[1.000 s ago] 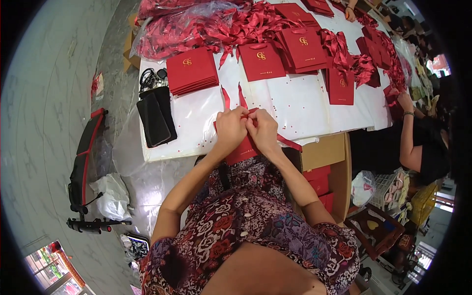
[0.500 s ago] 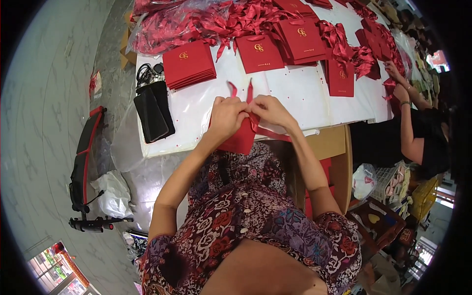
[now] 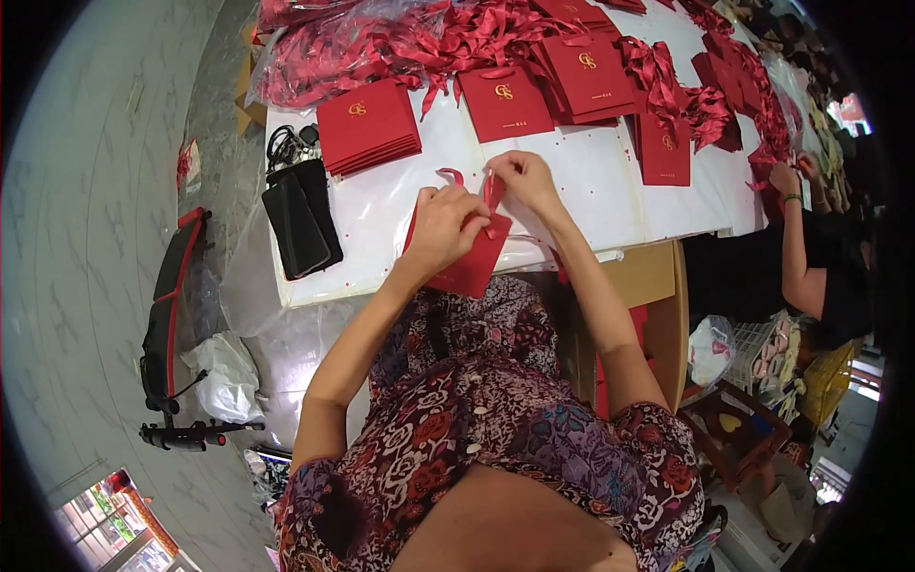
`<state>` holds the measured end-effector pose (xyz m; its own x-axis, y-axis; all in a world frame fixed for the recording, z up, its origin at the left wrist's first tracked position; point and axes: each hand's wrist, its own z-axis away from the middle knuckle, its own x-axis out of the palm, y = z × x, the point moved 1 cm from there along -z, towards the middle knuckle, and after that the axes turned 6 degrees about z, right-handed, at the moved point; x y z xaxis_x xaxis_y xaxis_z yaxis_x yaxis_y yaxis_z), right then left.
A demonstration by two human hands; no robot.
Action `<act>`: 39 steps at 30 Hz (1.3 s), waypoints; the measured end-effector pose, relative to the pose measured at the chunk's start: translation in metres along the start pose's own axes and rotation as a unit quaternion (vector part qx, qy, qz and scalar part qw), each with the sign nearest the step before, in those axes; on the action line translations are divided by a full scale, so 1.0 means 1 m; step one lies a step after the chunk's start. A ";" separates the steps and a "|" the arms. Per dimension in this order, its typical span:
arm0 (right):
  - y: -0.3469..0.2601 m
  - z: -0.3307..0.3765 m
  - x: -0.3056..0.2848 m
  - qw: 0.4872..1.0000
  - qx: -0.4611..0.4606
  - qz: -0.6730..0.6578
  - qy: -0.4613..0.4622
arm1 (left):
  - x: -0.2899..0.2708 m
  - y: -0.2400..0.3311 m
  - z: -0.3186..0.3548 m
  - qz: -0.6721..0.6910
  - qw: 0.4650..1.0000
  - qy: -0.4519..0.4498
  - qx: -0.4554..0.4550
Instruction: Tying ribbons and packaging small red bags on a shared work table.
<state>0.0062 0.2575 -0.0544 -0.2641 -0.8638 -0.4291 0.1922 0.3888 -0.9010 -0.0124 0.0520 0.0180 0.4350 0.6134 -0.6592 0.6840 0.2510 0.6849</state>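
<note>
A small red paper bag (image 3: 474,268) lies tilted at the table's near edge in front of me. My left hand (image 3: 446,226) is closed over its upper edge, thumb and fingers pinched near where a ribbon comes out. A little farther off and to the right, my right hand (image 3: 524,179) pinches the red ribbon (image 3: 494,194) by its upper end and holds it stretched up from the bag. Another ribbon end curls beyond my left knuckles. What exactly lies under my left fingers is hidden.
A stack of red bags (image 3: 369,126) stands at left beside black phones or pouches (image 3: 301,219) and a cable. More red bags (image 3: 506,101) and a large heap of red ribbons (image 3: 381,52) fill the far side. At right, another person's arm (image 3: 793,229) reaches in. A cardboard box (image 3: 658,286) stands below.
My right hand has moved up and away from my left, drawing the ribbon with it. The left hand stays at the bag. The other person's hands at right have shifted.
</note>
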 end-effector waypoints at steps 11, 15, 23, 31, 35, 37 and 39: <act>-0.039 0.075 -0.018 0.956 -0.061 0.173 -0.229 | -0.003 -0.051 -0.003 0.035 0.986 0.103 -0.127; -0.030 0.082 -0.006 0.984 0.001 0.043 -0.174 | 0.006 -0.037 -0.002 -0.084 0.978 0.176 -0.077; -0.052 0.056 -0.004 0.959 0.124 -0.217 -0.133 | 0.049 0.006 0.039 0.303 0.942 0.100 -0.109; -0.011 0.059 -0.014 0.980 0.130 -0.132 -0.075 | 0.011 0.004 0.067 0.249 0.935 0.051 -0.246; -0.047 0.073 -0.007 0.983 -0.039 0.139 0.115 | -0.004 -0.020 0.069 0.318 0.905 0.036 -0.280; -0.079 0.075 -0.005 0.960 -0.219 0.157 0.079 | -0.009 -0.024 0.064 0.367 0.877 0.040 -0.306; -0.094 0.076 0.011 0.979 -0.190 0.072 -0.011 | -0.015 -0.025 0.057 0.446 0.836 0.044 -0.317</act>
<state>0.0565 0.1871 0.0303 -0.2390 -0.7962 -0.5558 -0.1411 0.5948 -0.7914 -0.0029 -0.0067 -0.0070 0.5427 0.8137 0.2084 -0.3504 -0.0062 0.9366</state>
